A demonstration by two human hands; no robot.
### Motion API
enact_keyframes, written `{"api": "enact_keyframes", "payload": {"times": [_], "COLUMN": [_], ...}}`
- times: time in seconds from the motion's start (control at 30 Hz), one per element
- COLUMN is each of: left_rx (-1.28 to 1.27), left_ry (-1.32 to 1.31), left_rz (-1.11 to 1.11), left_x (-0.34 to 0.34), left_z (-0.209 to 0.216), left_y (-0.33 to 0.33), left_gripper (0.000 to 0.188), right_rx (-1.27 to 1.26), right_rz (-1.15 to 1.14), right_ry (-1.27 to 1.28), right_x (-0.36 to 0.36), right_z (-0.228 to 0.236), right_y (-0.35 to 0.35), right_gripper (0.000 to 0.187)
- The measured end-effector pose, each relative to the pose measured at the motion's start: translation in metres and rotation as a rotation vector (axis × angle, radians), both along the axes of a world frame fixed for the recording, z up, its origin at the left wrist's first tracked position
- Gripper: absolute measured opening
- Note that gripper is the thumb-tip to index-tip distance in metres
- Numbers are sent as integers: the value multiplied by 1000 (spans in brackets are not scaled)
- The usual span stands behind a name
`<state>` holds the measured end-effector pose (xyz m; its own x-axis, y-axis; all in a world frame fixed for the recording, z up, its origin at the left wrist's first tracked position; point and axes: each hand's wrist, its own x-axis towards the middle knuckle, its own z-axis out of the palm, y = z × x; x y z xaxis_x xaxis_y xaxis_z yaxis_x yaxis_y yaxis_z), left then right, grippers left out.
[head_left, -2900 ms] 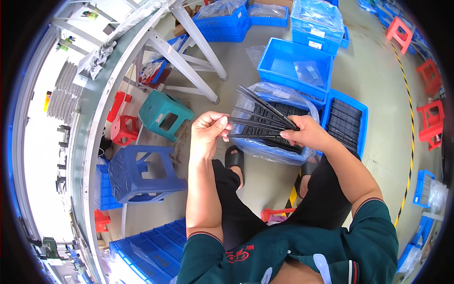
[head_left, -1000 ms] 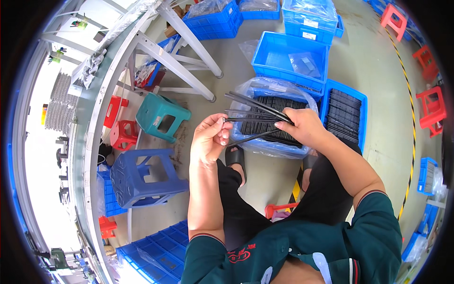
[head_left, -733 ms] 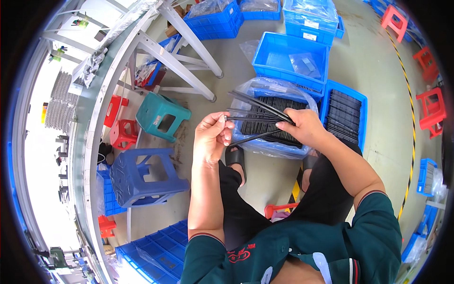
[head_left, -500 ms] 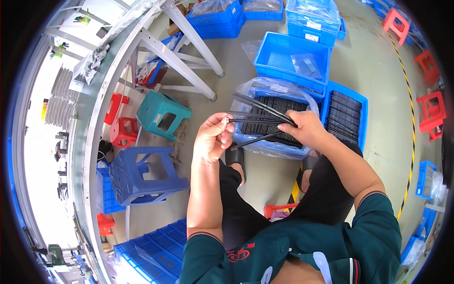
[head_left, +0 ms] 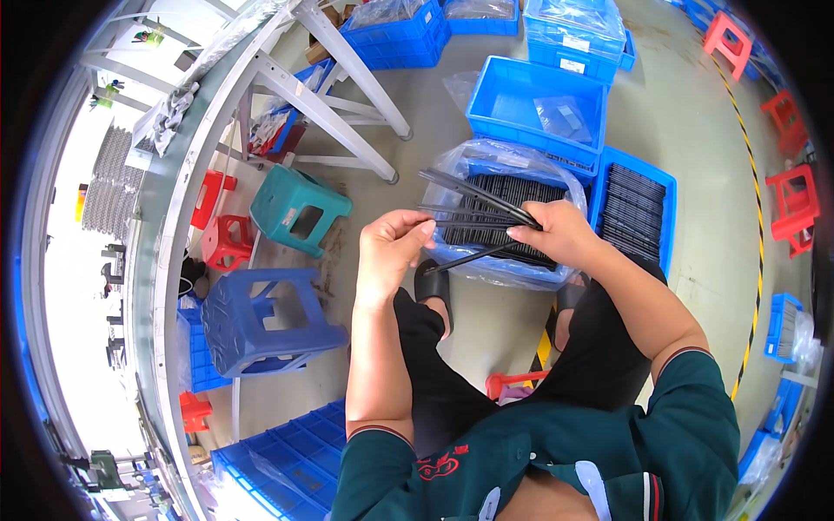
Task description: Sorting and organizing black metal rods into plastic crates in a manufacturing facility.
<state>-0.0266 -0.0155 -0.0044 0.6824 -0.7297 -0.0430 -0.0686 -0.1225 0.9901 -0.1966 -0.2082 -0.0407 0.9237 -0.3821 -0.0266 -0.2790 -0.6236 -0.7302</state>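
Observation:
Several thin black rods [head_left: 479, 193] fan out to the left from my right hand [head_left: 563, 234], which is closed around their right ends. One rod angles down toward my knees, apart from the others. At the left ends of the middle rods, my left hand [head_left: 389, 250] is closed in a pinch, thumb against fingers, on a rod's tip. Below the bundle stands a blue bin lined with a clear plastic bag [head_left: 486, 271], filled with rows of similar black rods. My hands partly cover it.
Right of the lined bin is another blue bin [head_left: 669, 195] of black rods; behind it sits a blue crate [head_left: 508, 95] with a plastic bag inside. A blue stool [head_left: 234, 326], a teal stool [head_left: 282, 208] and a workbench leg [head_left: 334, 122] stand to my left.
My left hand has turned, its fingers now folded more toward the rod tips, and shifted slightly right. The bundle in my right hand has shifted slightly.

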Motion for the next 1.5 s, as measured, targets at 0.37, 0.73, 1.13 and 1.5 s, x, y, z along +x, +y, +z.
{"api": "enact_keyframes", "payload": {"times": [0.37, 0.73, 1.13, 1.5], "left_rx": [14, -142, -239, -121], "left_ry": [102, 16, 116, 122], "left_rz": [149, 31, -11, -83], "left_x": [12, 12, 15, 9], "left_z": [7, -7, -9, -10], "left_y": [12, 6, 7, 1], "left_gripper": [13, 11, 11, 10], "right_rx": [12, 20, -92, -49], "right_rz": [22, 71, 116, 149], "right_ry": [33, 33, -18, 37], "right_x": [-1, 1, -2, -2], "right_z": [4, 5, 6, 2], "right_y": [1, 5, 6, 5], "right_gripper": [34, 36, 33, 33]}}
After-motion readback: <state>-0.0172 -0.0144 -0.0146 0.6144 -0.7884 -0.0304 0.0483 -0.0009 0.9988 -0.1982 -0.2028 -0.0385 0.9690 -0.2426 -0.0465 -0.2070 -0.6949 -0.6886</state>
